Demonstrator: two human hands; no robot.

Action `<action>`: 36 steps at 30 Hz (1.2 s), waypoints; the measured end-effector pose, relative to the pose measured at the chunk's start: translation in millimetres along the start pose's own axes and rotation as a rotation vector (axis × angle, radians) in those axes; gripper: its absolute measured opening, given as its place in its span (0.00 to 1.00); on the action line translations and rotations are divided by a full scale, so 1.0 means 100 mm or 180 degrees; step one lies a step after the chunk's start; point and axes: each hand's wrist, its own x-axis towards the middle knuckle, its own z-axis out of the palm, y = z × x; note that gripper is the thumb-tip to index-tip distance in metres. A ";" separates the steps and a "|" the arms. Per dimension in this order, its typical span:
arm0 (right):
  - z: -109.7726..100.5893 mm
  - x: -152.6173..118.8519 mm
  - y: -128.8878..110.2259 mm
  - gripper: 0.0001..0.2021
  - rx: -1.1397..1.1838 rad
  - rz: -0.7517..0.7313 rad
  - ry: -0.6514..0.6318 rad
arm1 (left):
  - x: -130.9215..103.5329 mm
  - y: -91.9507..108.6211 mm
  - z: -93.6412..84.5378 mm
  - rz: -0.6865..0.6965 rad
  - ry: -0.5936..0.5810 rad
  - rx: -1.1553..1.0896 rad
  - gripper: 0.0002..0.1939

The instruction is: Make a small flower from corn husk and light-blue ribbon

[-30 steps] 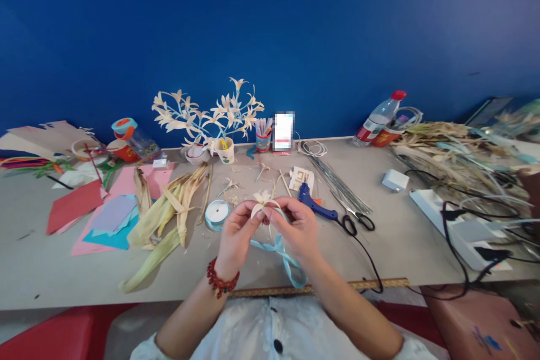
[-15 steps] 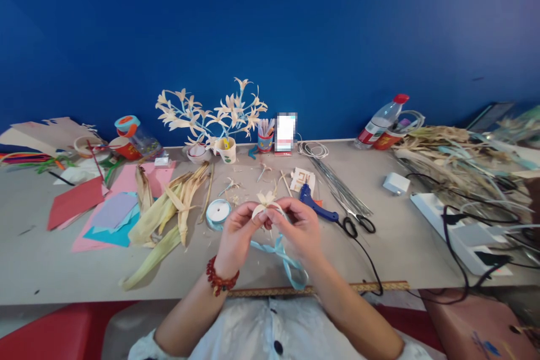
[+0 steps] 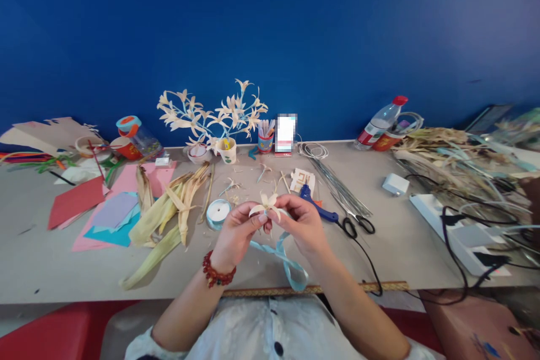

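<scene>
A small cream husk flower (image 3: 266, 202) is pinched between both hands above the table. My left hand (image 3: 238, 236), with a red bead bracelet at the wrist, is closed on its left side. My right hand (image 3: 302, 225) grips it from the right, fingers bent. Pale blue ribbon (image 3: 291, 270) hangs in a loop beneath the hands and trails to the left. Beside my left hand lies a ribbon spool (image 3: 218, 211). A blue glue gun (image 3: 316, 205) rests right of my right hand, with black-handled scissors (image 3: 358, 226) beyond it.
Dried corn husks (image 3: 169, 208) and coloured paper (image 3: 112, 214) lie to the left. Husk flowers on blue stems (image 3: 219, 115) stand at the back near a phone (image 3: 286, 134). Wires, a bottle (image 3: 381, 124), a power strip (image 3: 449, 236) and black cables are on the right.
The flower has turned slightly, and its petals look more spread. My left wrist has shifted a little left and down; both hands keep their hold.
</scene>
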 end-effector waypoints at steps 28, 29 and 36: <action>-0.13 0.07 0.02 0.07 -0.0034 0.0026 -0.0237 | -0.05 -0.01 0.08 0.0588 0.0257 0.0763 0.05; -0.14 0.07 0.03 0.07 -0.0132 -0.0027 -0.0168 | -0.07 -0.01 0.09 0.0766 0.0343 0.1050 0.05; -0.06 0.03 0.03 0.08 -0.0363 -0.0163 0.0154 | -0.13 -0.03 0.13 0.1492 0.0725 0.2196 0.05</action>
